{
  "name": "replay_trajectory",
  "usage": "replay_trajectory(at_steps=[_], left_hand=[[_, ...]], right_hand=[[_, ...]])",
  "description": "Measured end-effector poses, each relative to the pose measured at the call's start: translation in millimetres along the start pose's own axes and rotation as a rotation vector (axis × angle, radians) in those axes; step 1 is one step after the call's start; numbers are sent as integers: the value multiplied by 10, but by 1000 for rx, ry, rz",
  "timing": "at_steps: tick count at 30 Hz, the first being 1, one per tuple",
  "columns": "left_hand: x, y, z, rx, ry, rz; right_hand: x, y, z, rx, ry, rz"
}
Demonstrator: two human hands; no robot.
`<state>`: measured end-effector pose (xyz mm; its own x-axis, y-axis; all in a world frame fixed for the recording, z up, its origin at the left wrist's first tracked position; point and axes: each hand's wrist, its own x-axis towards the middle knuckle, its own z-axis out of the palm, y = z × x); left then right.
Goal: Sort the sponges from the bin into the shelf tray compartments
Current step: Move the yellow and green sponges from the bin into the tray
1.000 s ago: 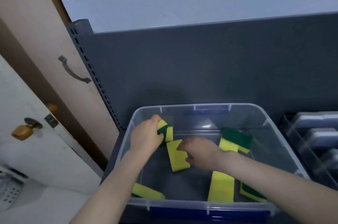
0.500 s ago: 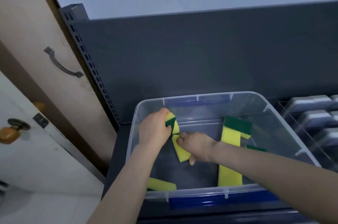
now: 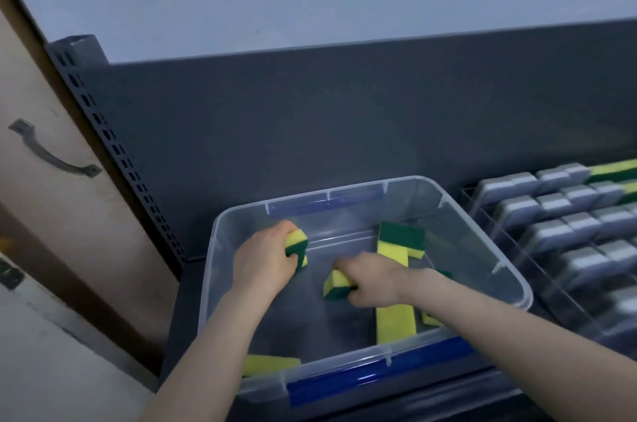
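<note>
1. Sponges, yellow with a green scrub face, head view: the stock lies in a clear plastic bin [image 3: 211, 249] with blue latches. The bin stands on a dark shelf [image 3: 182, 311].
2. Left hand [image 3: 263, 263]: at the bin's 10 o'clock corner. Its fingers are curled tight round one held sponge [image 3: 298, 244], which stands roughly upright with its yellow top showing above the thumb.
3. Right hand [image 3: 372, 278]: near the bin's centre, knuckles up. Its fingers are closed on a second sponge [image 3: 336, 285], green face down, whose free end juts toward 9 o'clock from the hand. The rest is hidden under the palm, so its long axis can only be judged as roughly 9 to 3.
4. Loose stock in the bin:
   - a leaning sponge [image 3: 400, 235] at 1 o'clock
   - a long yellow sponge [image 3: 394, 321] at 5 o'clock, lying 12 to 6
   - a corner sponge [image 3: 269, 364] at 7 o'clock
   - a part-hidden piece at 4 o'clock, behind the right forearm
5. Shelf tray [image 3: 482, 214]: just beside the bin at its 3 o'clock.
   - Its rows hold grey sponges [image 3: 551, 204].
   - Yellow-green sponges [image 3: 617, 170] fill the far end at 2 o'clock.
6. Governing relation, as a judgement: the matching compartments lie at 2 o'clock from both hands. The right hand is nearer, and the left must carry across the bin.
</note>
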<state>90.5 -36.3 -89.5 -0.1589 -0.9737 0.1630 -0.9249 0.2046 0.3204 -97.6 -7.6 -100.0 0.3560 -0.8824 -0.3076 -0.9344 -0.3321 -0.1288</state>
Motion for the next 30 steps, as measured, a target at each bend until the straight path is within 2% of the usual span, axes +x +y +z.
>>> replay_trajectory(at_steps=[7, 13, 22, 30], left_hand=[[175, 492, -121, -10, -18, 177], [346, 1119, -165, -24, -21, 340], [379, 1989, -129, -83, 48, 470], [352, 2981, -7, -98, 79, 469]], right_hand=[[-560, 568, -230, 245, 352, 253], [-979, 880, -355, 387, 592, 381], [-1597, 1400, -487, 457, 745, 441], [-2203, 2129, -598, 526, 828, 472]])
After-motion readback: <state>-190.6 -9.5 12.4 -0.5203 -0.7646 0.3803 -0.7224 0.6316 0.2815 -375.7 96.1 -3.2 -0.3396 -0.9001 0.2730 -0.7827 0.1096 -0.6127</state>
